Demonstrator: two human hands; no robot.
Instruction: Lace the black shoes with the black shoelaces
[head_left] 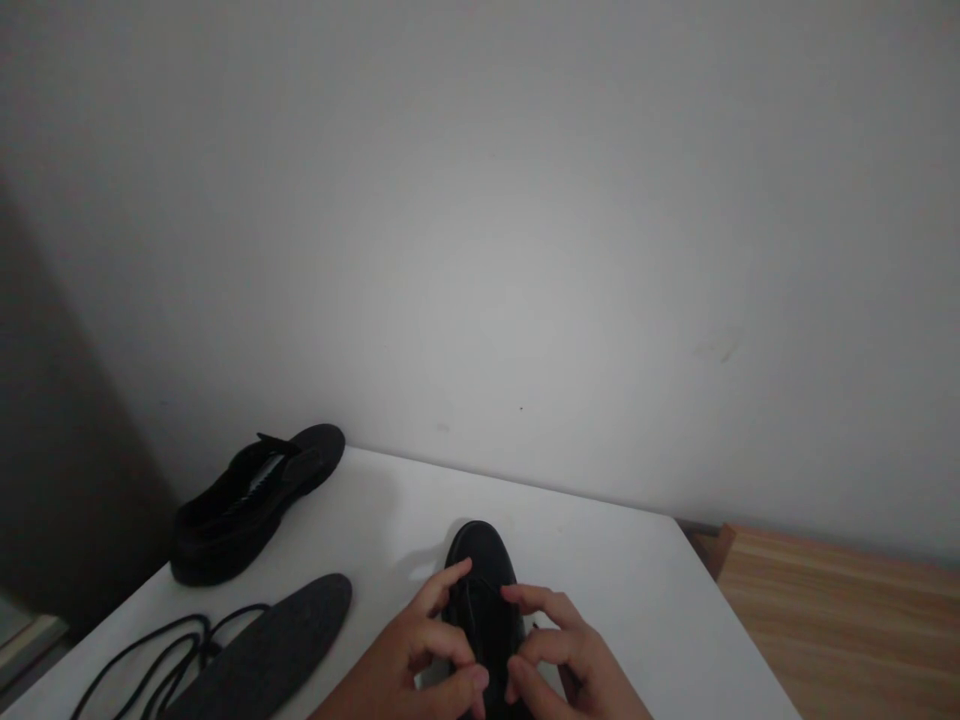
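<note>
While both our left hand (416, 650) and right hand (566, 655) pinch the black shoe (484, 590), we should keep it steady on the table (615, 570)

A plain pale grey wall (525, 200) fills most of the view, with a few small marks on its right part. The light is dim and soft, brightest near the middle of the wall. A white desk (615, 580) stands against this wall. On the right, beside the desk, is a light wooden surface (847, 620). At the far left stands a dark panel (52, 450).
</note>
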